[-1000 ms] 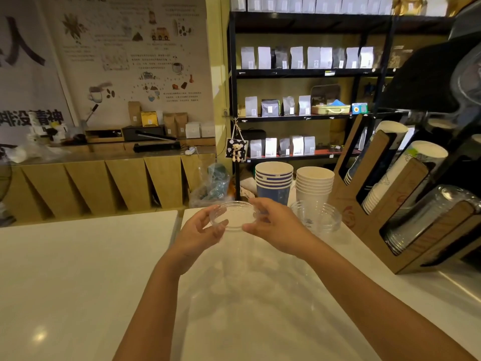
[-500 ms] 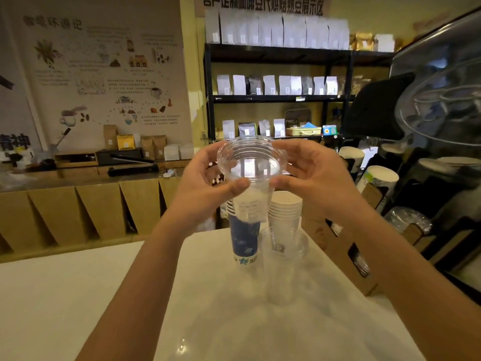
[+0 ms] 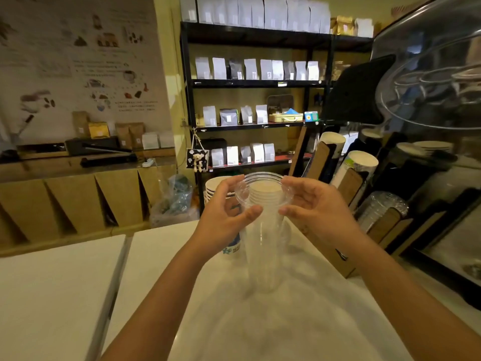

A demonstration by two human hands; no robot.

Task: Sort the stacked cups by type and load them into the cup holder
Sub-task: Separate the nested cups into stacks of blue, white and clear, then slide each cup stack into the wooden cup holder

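Over the white counter, two hands, left and right, gripping one clear cup stack, two paper stacks behind.

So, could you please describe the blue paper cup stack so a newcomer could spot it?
Start at the white counter. Behind the left hand stands the blue paper cup stack, left of the plain white paper cups. Only it has blue walls.

Left hand and right hand raised together, fingers curled, thumbs pinching inward
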